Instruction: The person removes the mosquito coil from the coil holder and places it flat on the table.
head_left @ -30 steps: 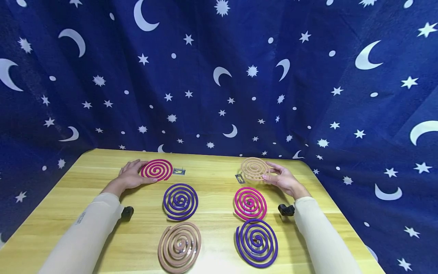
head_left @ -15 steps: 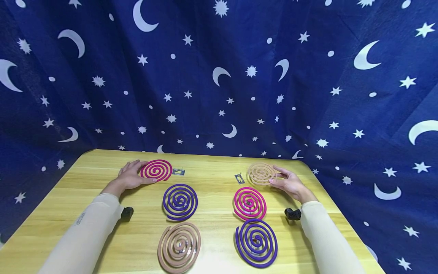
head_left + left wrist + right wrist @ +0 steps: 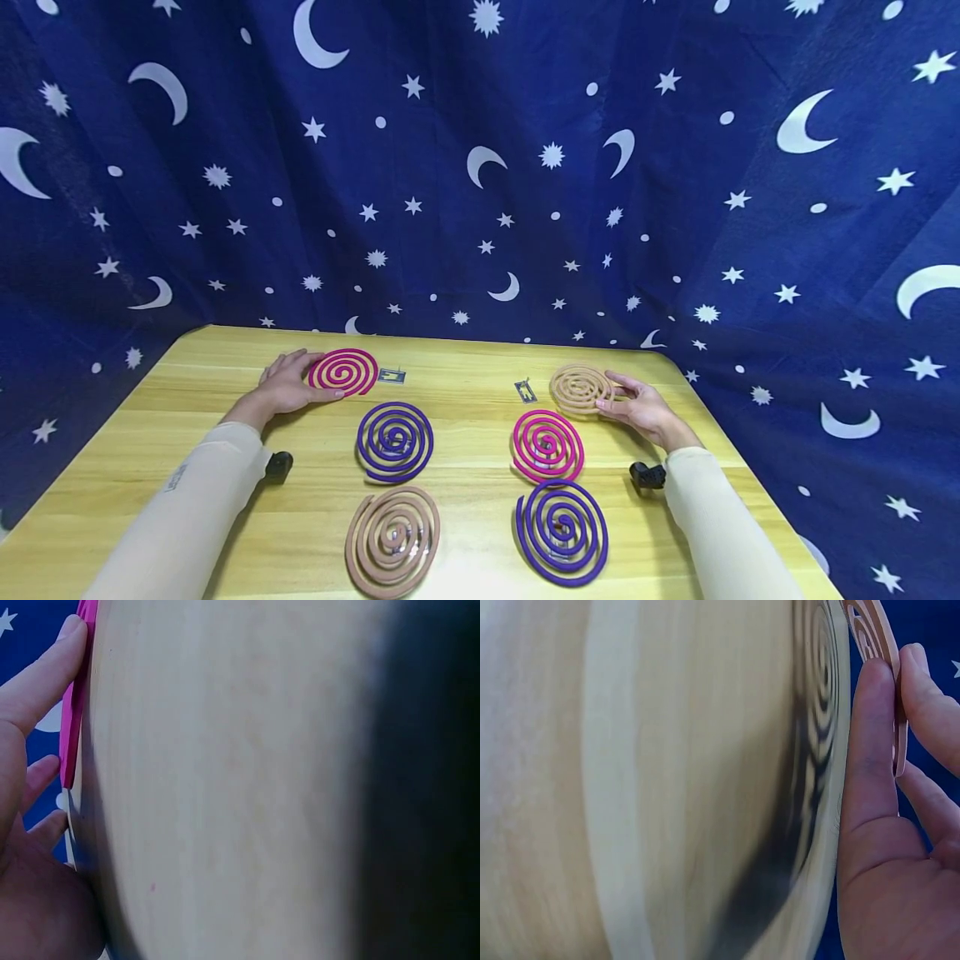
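At the back left, my left hand (image 3: pixel 285 385) holds a magenta mosquito coil (image 3: pixel 343 372) by its left rim. The thumb (image 3: pixel 56 671) lies along one side of that coil (image 3: pixel 71 735) in the left wrist view, with other fingers near its lower end. On the right, my right hand (image 3: pixel 639 408) pinches a tan mosquito coil (image 3: pixel 582 389) between thumb and fingers. The right wrist view has this coil (image 3: pixel 881 634) above the wood, its spiral shadow falling below. Small metal coil stands lie beside both, the left stand (image 3: pixel 392 376) and the right stand (image 3: pixel 526 392).
Nearer on the wooden table (image 3: pixel 472 467) lie a purple coil (image 3: pixel 395 442) and a tan coil (image 3: pixel 393 542) at left. A pink coil (image 3: pixel 548 446) touches or overlaps a purple coil (image 3: pixel 562 533) at right. A blue star-patterned curtain (image 3: pixel 450 167) hangs behind.
My right hand has moved right and lower with the tan coil, away from the right-hand metal stand. The left hand and magenta coil have stayed in place.
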The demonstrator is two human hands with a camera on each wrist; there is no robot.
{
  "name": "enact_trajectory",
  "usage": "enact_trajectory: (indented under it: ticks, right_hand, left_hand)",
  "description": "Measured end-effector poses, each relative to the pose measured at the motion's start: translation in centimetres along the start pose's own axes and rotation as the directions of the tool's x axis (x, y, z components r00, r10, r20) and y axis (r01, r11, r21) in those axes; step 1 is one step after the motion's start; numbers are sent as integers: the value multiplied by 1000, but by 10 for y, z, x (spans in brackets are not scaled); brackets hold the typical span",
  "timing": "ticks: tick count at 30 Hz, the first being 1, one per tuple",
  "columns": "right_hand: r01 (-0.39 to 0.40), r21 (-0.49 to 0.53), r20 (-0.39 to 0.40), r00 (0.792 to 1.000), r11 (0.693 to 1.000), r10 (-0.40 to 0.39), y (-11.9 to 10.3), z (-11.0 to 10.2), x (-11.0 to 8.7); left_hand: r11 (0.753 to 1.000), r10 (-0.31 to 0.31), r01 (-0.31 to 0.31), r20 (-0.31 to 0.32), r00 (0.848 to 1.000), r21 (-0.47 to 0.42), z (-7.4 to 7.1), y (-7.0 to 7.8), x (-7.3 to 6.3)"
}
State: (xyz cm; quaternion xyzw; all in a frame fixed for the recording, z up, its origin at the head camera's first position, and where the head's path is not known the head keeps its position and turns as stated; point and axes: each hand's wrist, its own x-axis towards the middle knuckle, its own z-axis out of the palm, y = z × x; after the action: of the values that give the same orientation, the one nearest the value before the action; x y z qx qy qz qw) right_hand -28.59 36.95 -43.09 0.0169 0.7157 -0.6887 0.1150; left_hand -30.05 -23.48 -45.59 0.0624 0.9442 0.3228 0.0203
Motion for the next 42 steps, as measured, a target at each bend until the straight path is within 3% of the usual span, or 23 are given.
enact_trajectory:
  ticks: [9,13,19,23,27,33,37,42]
  right_hand:
    - [-11,-26,-9,1000,1000,11,5,-1,1]
    - [-14,-155,-29,1000,988,10,6,1,2]
    - [-6,-451,-64,998,892,-25,3,1,2]
    - [27,-629,-56,995,777,-80,2,4,2]
    - [44,-736,-43,993,675,-112,3,7,2]
    - [35,-782,-43,993,623,-111,5,11,2]
    - [19,-795,-52,994,606,-99,7,11,1]
    - [32,-768,-37,995,639,-93,9,9,1]
  left_hand:
    - [1000,-4,3,21,1000,19,-3,4,-1]
    - [1000,-1,1,14,1000,15,-2,3,0]
    - [1000,8,-8,-11,1000,-2,0,1,0]
    - [1000,0,0,-1,1000,-2,-1,2,0]
    - [1000,-6,6,6,1000,10,-1,3,0]
    - [1000,-2,2,-14,1000,-7,0,2,-1]
    - [1000,3,-3,-15,1000,-14,1,0,0]
    - [1000,4,-4,-10,1000,-10,1,0,-1]
